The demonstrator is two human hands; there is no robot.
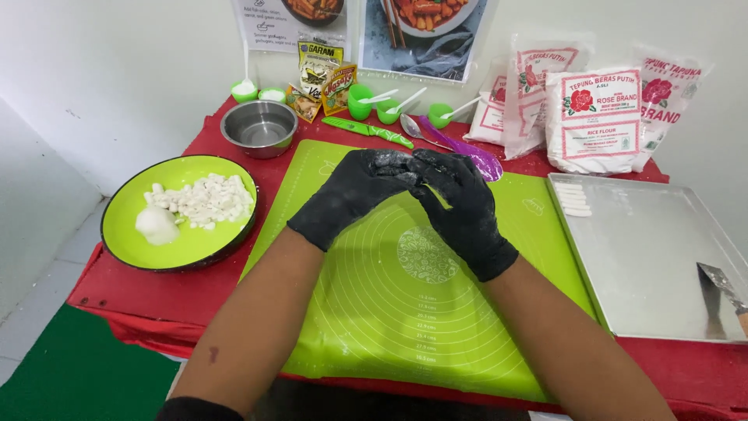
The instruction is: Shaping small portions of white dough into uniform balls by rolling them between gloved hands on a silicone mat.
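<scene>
Hands (417, 195) meet over green mat (405, 312), white bags (592, 117) behind.

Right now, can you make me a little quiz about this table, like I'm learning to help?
1. True or false: both hands wear black gloves.
2. What lies in the green plate: A) white dough pieces, B) noodles, C) eggs?
3. Which side of the green mat is the metal tray on?

Key
1. True: the left hand and right hand meet fingertip to fingertip above the green mat.
2. A: the green plate holds white dough pieces.
3. The metal tray lies on the right.
</scene>
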